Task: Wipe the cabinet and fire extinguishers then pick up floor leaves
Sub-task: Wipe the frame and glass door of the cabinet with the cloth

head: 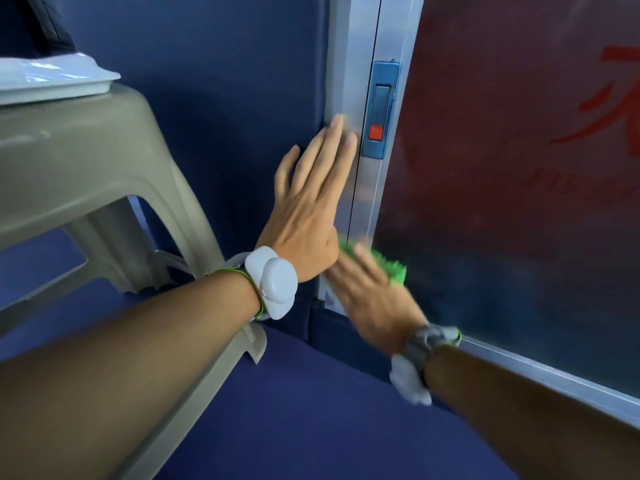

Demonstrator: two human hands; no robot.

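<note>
The fire extinguisher cabinet fills the right side, with a silver metal frame [349,81] and a dark glass door [502,202] bearing red lettering. A blue latch [381,109] with a red button sits on the door's edge. My left hand [311,202] lies flat with straight fingers against the cabinet's left frame beside the latch. My right hand [370,289], blurred by motion, presses a green fluffy cloth [388,265] against the lower left corner of the door. The extinguishers behind the glass cannot be made out.
A beige plastic stool [86,168] stands at the left with a white tray [52,77] on top. Dark blue wall [207,81] and blue floor [294,410] surround the cabinet. No leaves are in sight.
</note>
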